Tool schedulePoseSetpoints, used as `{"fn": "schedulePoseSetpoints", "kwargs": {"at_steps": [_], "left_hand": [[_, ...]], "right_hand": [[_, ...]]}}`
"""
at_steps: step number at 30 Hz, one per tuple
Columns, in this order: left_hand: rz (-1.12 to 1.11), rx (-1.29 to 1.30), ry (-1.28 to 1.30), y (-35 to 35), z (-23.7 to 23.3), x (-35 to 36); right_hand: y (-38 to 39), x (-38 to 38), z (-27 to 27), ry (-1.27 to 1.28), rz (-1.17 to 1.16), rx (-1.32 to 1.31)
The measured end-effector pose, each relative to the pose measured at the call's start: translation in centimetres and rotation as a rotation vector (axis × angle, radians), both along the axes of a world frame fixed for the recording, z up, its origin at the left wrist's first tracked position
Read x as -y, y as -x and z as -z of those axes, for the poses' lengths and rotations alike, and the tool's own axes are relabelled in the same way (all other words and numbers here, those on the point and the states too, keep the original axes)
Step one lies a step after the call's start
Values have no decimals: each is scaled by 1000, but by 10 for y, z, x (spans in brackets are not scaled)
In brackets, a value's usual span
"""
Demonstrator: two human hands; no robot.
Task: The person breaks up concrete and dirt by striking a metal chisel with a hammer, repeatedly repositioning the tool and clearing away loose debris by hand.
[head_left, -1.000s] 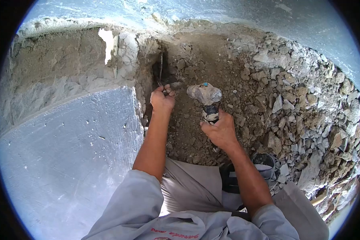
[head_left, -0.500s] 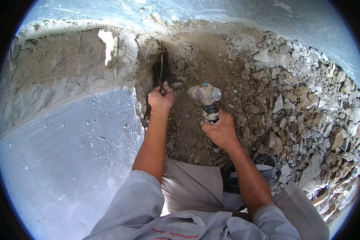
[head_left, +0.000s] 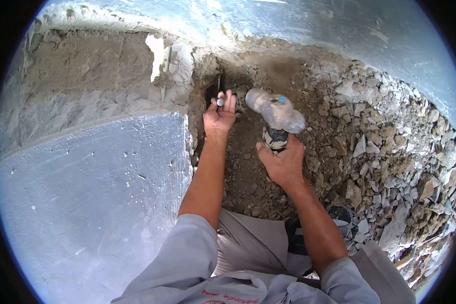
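My left hand (head_left: 220,114) is palm up at the edge of the dug pit, its thumb and fingers around a metal rod whose round end (head_left: 220,102) points up at me. Some of its fingers are stretched out. Behind it a thin dark bar (head_left: 219,81) stands in a hole. In my right hand (head_left: 285,161) is the handle of a hammer (head_left: 277,109), wrapped in black and pale material. The hammer head is slightly blurred, tilted, and apart from the rod.
Broken rubble (head_left: 375,147) covers the right side. A smooth grey slab (head_left: 91,202) lies at the left, with a rough broken edge. Another grey surface (head_left: 339,28) curves across the top. A dark shoe (head_left: 296,235) is by my knee.
The left hand has turned palm up, with its fingers more extended and the rod's end now facing the camera. The hammer head has tilted, and the whole view has shifted slightly.
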State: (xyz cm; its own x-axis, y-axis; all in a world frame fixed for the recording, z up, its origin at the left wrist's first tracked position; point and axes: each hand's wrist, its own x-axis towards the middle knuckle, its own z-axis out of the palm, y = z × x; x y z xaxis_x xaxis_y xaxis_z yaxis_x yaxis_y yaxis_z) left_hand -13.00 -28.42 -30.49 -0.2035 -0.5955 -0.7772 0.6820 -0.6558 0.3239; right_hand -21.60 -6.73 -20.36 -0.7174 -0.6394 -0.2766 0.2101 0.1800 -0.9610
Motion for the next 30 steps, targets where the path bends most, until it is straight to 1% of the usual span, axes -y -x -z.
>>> {"fn": "schedulePoseSetpoints", "kwargs": {"at_steps": [2, 3, 5, 6, 7, 8, 10, 11, 12, 14, 15, 17, 18, 19, 21, 23, 27, 29, 30], "left_hand": [[-13, -39, 5, -5, 9, 7], [-6, -94, -17, -7, 9, 10], [35, -57, 9, -6, 12, 13], [57, -40, 20, -2, 11, 12], [17, -107, -15, 0, 6, 7], [40, -47, -9, 0, 8, 5], [65, 74, 4, -11, 34, 7], [39, -51, -3, -23, 57, 12], [57, -39, 4, -19, 53, 9], [97, -14, 18, -2, 22, -4], [97, -17, -13, 3, 15, -6], [129, -96, 18, -7, 39, 6], [141, -136, 32, -11, 51, 9], [55, -42, 25, 2, 31, 3], [73, -65, 30, 13, 15, 0], [101, -105, 77, 17, 14, -5], [44, -109, 32, 27, 10, -10], [5, -155, 31, 23, 15, -8], [-15, -137, 13, 24, 11, -7]], "right_hand": [[-6, 27, 3, 150, 144, -65], [-11, 40, 7, 176, 178, 6], [-18, 61, 45, -109, -105, -70], [-15, 70, 51, -255, -244, -109], [-12, 78, 56, -296, -373, -67], [-13, 77, 59, -300, -368, -53], [-17, 71, 51, -309, -378, -28], [-18, 66, 44, -276, -358, -15], [-22, 60, 45, -187, -279, -42], [-28, 50, 46, -10, -116, -94], [-25, 47, 45, 2, -90, -74], [-16, 39, 41, 19, -37, -33], [-10, 35, 40, -19, -37, -31], [-4, 32, 39, -57, -37, -24], [1, 26, 42, -112, -7, 45], [3, 21, 46, -119, 15, 60], [4, 13, 50, -106, 53, 61], [6, 11, 47, -146, 32, 72], [7, 10, 46, -165, 20, 78]]}}
